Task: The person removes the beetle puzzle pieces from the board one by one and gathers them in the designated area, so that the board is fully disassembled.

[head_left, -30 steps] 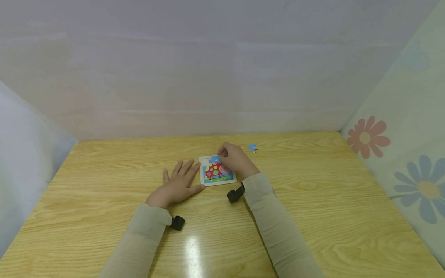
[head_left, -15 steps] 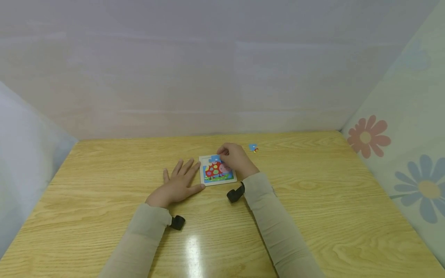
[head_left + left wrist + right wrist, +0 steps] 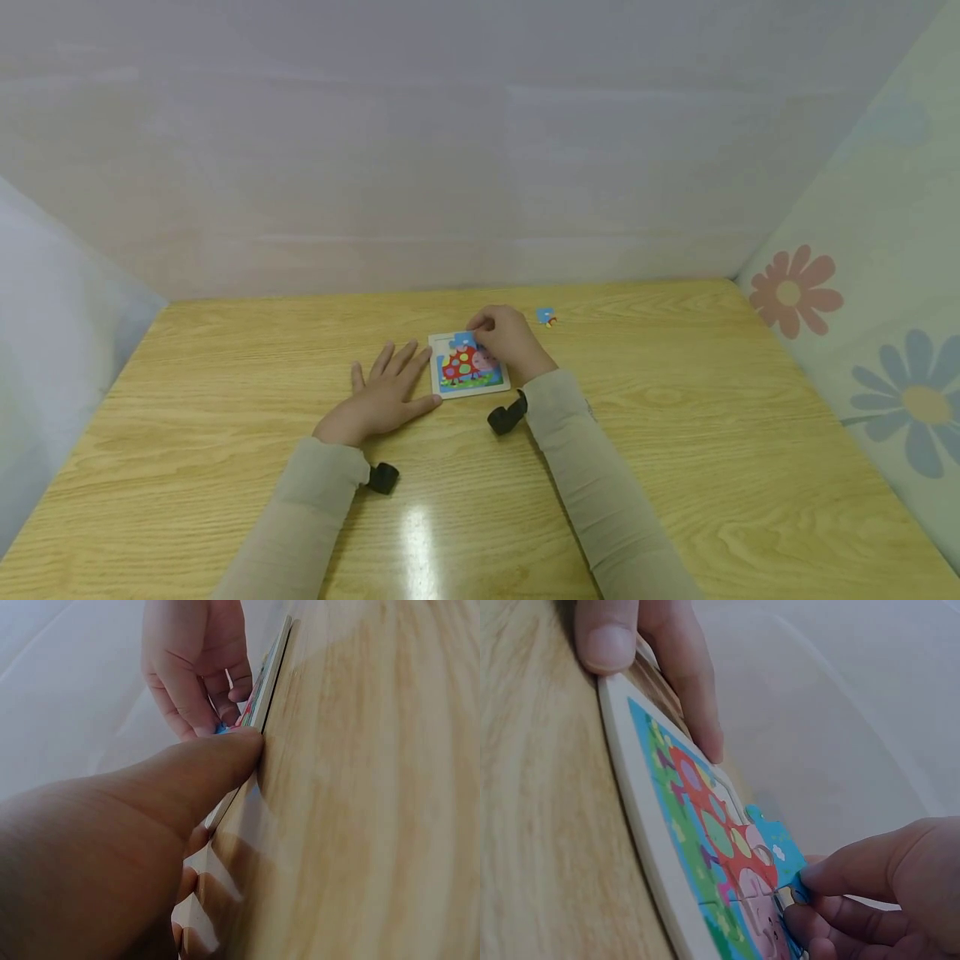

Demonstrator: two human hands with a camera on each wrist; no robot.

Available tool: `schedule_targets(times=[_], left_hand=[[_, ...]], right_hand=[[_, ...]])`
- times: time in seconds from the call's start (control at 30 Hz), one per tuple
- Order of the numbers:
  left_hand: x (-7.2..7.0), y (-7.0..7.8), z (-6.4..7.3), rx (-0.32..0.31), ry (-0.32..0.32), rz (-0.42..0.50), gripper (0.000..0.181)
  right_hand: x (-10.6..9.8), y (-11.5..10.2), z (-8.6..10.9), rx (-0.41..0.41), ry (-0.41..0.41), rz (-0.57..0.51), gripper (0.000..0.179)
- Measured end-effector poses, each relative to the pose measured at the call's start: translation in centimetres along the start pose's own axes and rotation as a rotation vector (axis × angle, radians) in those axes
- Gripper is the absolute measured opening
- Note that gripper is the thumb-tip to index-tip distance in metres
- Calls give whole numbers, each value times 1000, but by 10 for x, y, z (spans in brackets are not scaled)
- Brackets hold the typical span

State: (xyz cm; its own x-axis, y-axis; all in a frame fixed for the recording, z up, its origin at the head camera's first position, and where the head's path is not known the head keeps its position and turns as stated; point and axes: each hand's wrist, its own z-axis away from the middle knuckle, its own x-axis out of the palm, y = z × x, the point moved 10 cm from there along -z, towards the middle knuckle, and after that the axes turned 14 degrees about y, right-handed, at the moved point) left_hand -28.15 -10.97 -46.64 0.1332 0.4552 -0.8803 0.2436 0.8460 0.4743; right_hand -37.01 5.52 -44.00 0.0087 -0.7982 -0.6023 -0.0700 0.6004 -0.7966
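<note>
A square jigsaw puzzle (image 3: 468,382) with a ladybird picture and a pale frame lies on the table. My left hand (image 3: 380,402) is spread flat at its left side, thumb and forefinger touching the frame. In the right wrist view, my right hand (image 3: 889,892) pinches a blue puzzle piece (image 3: 778,844) with a small white cloud between thumb and fingers. That piece sits tilted over the puzzle's upper part, one edge raised. An unfilled patch shows at the puzzle's upper left. The right hand hides the puzzle's upper right corner in the head view.
A loose blue puzzle piece (image 3: 546,317) with a red and yellow detail lies behind and to the right of the right hand. The wooden table (image 3: 675,433) ends at a pale backdrop (image 3: 450,167). Black wrist cameras (image 3: 507,417) stick out from both cuffs.
The right hand shifts very slightly over the puzzle's upper edge, still pinching the blue piece. The left hand stays in place against the frame.
</note>
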Motion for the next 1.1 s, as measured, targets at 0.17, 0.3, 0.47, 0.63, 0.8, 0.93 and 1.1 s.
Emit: schedule_targets(times=[0.17, 0.3, 0.47, 0.63, 0.8, 0.93, 1.1], left_hand=[[-1, 0, 0, 2, 8, 3, 85], [-1, -1, 0, 0, 10, 0, 85], [0, -1, 1, -4, 7, 2, 86], [0, 0, 1, -2, 7, 9, 85], [-1, 0, 2, 2, 9, 8, 86], [-1, 0, 2, 5, 13, 7, 85], [-1, 0, 1, 4, 12, 7, 85]], right_hand=[[0, 0, -2, -7, 23, 28, 12], [-1, -1, -2, -10, 37, 36, 12], [-1, -1, -1, -9, 43, 36, 13], [-1, -3, 0, -13, 53, 44, 13], [0, -3, 1, 5, 49, 34, 12], [1, -3, 2, 16, 42, 9, 13], [-1, -3, 2, 17, 38, -81, 14]])
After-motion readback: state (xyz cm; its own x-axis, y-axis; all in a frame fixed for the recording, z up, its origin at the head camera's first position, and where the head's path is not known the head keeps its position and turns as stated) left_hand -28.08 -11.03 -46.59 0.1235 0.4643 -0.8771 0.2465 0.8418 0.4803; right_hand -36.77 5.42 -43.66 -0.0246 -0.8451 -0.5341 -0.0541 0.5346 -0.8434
